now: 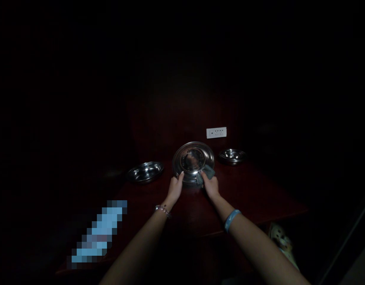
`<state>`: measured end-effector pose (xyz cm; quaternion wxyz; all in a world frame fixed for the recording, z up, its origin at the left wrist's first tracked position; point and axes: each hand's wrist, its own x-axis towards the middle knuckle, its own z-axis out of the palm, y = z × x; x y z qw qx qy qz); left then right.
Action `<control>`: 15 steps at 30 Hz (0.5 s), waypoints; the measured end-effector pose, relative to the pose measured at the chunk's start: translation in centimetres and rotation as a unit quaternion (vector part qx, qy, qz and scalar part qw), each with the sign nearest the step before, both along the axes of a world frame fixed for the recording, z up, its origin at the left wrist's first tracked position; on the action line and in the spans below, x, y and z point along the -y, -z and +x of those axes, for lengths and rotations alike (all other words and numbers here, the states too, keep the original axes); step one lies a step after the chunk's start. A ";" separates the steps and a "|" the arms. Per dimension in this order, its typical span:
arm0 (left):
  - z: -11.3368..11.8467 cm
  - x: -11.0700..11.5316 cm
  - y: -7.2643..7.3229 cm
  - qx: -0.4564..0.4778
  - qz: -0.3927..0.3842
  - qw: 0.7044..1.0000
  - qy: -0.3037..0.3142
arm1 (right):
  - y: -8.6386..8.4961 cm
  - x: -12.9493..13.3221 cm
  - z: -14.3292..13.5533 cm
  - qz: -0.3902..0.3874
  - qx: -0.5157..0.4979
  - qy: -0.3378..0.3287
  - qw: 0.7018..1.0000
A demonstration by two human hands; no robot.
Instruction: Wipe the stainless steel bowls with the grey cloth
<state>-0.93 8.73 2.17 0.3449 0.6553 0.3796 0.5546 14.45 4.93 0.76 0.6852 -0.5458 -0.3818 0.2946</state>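
Observation:
A shiny round metal plate (192, 158) is held up, tilted on edge, between both hands above the dark red table. My left hand (175, 187) grips its lower left rim, thumb on the face turned to me. At the lower right rim, my right hand (210, 184) pinches the plate together with a grey-green cloth (208, 171), which lies against the metal. The fingers behind the plate are hidden. To the left sits a wide metal dish (146, 172). Several smaller metal dishes, seemingly stacked (232, 156), stand to the right.
The dark red table (247, 198) ends at a front edge near my forearms. A white socket panel (216, 132) is on the wall behind. A blurred-out bright blue patch (99, 233) lies at the left. Something pale and spotted (281, 239) shows below the right edge. The surroundings are very dark.

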 end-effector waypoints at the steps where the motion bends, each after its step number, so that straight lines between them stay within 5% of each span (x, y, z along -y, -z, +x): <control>1: 0.1 0.1 0.0 0.007 0.005 1.000 0.011 | -0.1 0.1 0.0 0.007 -0.006 0.001 1.000; 7: 1.0 -0.1 1.0 -0.023 0.019 0.994 0.103 | -0.3 0.4 -0.1 0.008 -0.005 -0.002 1.000; 15: 0.5 -1.1 0.8 0.058 -0.016 0.998 0.028 | -0.2 0.4 -0.2 0.007 0.027 -0.048 0.998</control>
